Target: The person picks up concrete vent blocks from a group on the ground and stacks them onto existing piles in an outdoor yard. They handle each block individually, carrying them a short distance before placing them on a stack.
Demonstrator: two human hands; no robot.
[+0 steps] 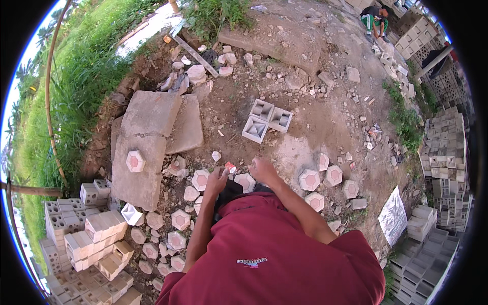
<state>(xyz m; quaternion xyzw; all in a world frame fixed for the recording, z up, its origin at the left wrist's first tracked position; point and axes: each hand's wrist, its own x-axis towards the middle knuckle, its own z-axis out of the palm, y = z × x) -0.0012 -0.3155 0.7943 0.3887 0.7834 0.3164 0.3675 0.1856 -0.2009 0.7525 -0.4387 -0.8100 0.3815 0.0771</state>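
Both of my hands are in front of my dark red shirt, a short gap apart. My left hand (pixel 217 179) is closed, with a small red and white packet (pixel 231 166) at its fingertips. My right hand (pixel 262 170) is curled shut; whatever its fingers hold, if anything, is hidden. Just below and between the hands lies a hexagonal paving block (pixel 245 182) with a pinkish centre. Another hexagonal block (pixel 200 179) lies left of my left hand. Ahead on the dirt stands a group of pale hollow concrete blocks (pixel 266 120).
Concrete slabs (pixel 147 119) lie to the left, one bearing a hexagonal block (pixel 135 161). Stacked blocks (pixel 96 239) stand at lower left, and more blocks (pixel 445 152) at right. A white printed sheet (pixel 392 217) lies at right. Another person (pixel 375 21) crouches at far right.
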